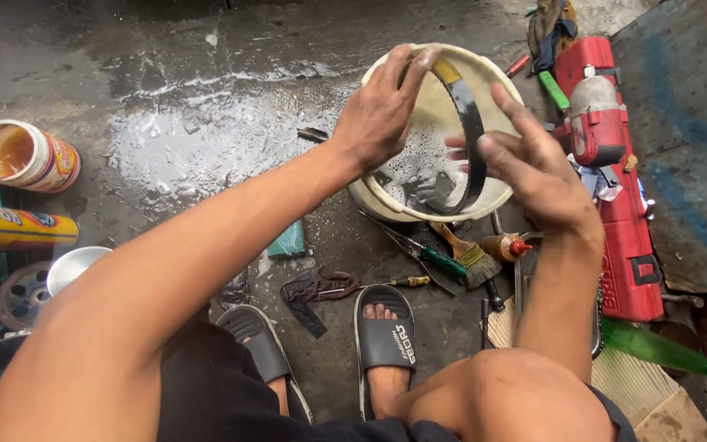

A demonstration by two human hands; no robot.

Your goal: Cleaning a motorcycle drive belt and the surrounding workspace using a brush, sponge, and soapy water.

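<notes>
Head view: left hand [378,115] grips the upper arc of a black rubber belt [470,131]; right hand [533,168] pinches the belt's lower right side with the fingers. Belt is held upright over a cream basin [497,82] of soapy water standing on the wet concrete floor [190,106], beside a red tool case [623,237]

Tools [452,262] crowding basin's [386,205] near side
</notes>
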